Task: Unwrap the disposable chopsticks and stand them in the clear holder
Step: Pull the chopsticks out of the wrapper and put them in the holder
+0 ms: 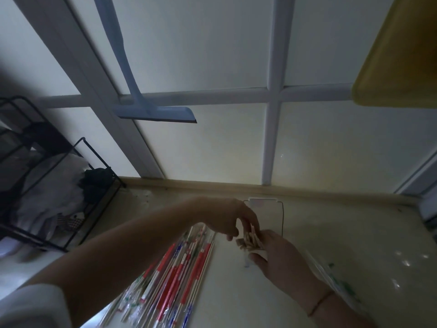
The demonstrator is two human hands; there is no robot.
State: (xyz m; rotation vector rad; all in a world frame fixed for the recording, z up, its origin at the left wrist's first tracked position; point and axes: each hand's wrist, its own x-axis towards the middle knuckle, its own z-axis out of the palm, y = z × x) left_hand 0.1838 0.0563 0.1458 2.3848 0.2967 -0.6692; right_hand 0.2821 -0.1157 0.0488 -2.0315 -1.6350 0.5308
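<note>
The person's two hands meet over the pale counter [354, 233], just near of the clear holder [272, 209]. The right hand [283, 259] is curled around a bundle of bare chopsticks [250, 242], their blunt ends facing us. The left hand [234, 218] reaches in from the left with its fingers bent down onto the top of the same bundle; whether it is pinching a stick or only steadying them I cannot tell through the blur.

The holder stands straight beyond the hands, touching or nearly touching them, so the bundle's long axis points from the hands away toward it. The right hand carries the load and looks the nearer one to tip it in. The holder's mouth and lower part are hidden behind the hands, and its walls show only as a thin outline, so how many sticks are inside is unclear.

Left and near of the hands lies a heap of wrapped chopsticks [175, 280] in red, white and blue sleeves, long axes running near-left to far-right, cut off at the bottom edge. What seem to be emptied wrappers [331, 278] lie right of the right wrist.
</note>
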